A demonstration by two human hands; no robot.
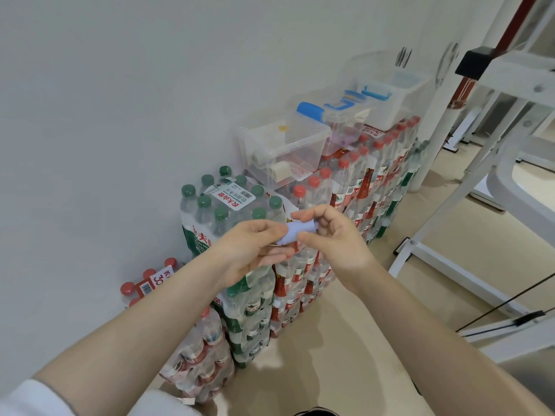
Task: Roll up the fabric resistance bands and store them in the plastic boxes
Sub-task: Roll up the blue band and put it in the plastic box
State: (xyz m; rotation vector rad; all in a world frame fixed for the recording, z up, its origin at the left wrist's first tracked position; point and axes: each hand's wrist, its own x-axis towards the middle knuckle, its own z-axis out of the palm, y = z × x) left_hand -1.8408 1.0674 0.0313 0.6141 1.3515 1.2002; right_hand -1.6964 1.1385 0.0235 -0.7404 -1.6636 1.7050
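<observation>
Now both hands' fingers pinch rolled lilac band (pixel 295 232): left hand (pixel 252 250), right hand (pixel 333 244); bottle-pack label (pixel 232 196) reads 农夫山泉

One wide-angle head camera looks forward and steeply down, close over both forearms, facing stacked packs of water bottles (pixel 315 235) along a white wall (pixel 120 100), frame tilted.

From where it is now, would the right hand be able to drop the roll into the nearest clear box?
Probably yes. The right hand pinches the lavender roll with the left hand; the nearest clear box looks open-topped, with nothing between.
</observation>
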